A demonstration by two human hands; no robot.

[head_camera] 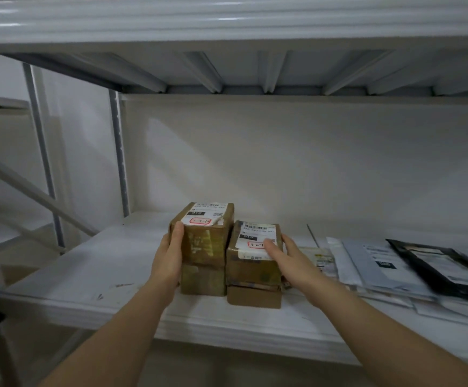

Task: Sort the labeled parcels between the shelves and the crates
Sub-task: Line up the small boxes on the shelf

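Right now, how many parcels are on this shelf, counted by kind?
Brown cardboard boxes: 4, in two stacks of 2
Black flat mailer: 1
Pale flat mailers: at least 2, overlapping, exact count unclear
Total: at least 7

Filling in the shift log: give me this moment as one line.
left hand holds taller box stack | right hand on shorter box stack | both on white shelf | mailers right
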